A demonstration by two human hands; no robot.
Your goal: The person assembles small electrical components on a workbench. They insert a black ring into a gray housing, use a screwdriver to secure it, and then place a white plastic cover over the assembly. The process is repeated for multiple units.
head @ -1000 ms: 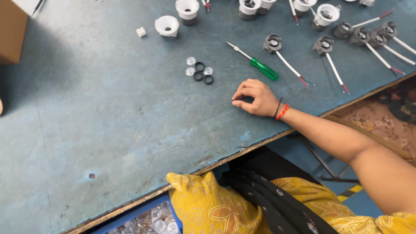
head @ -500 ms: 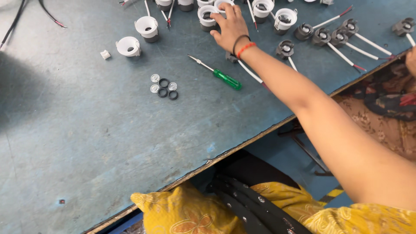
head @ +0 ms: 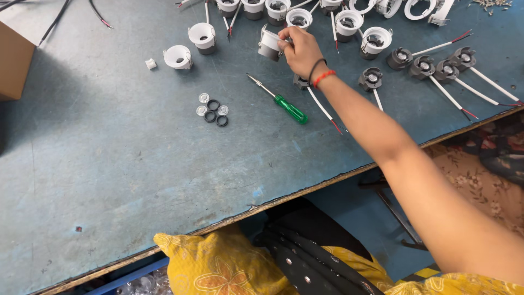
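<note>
At the far left a brown box (head: 13, 60) sits on the blue counter (head: 109, 180). Next along lie a small white block (head: 150, 64) and two white cup-shaped housings (head: 178, 57), set apart from each other. Nearer the front edge is a tight cluster of clear lenses and black rings (head: 213, 109), touching or almost touching. A green-handled screwdriver (head: 289, 108) lies slanted just right of them.

Above the screwdriver, the right hand (head: 303, 52) reaches in from the right. Its fingers (head: 285, 34) pinch one white and grey housing (head: 270, 45) by the rim. The piece is tilted on its side, at or just above the counter, in front of the back row of like housings (head: 299, 18). I cannot tell whether it rests on the surface. A black band and a red band (head: 323, 75) circle the wrist. Under the wrist lies a black holder (head: 300, 82) with a white lead trailing towards the front edge.

Further right lie more black holders (head: 371, 79) with leads, fanned out well apart. The left hand is not in view.

The step in hand looks like picking one housing out of the row. The pinch is on the rim only, so carrying it seems to call for a steady hold. It would also need a path clear of the neighbouring cups and the leads close by
</note>
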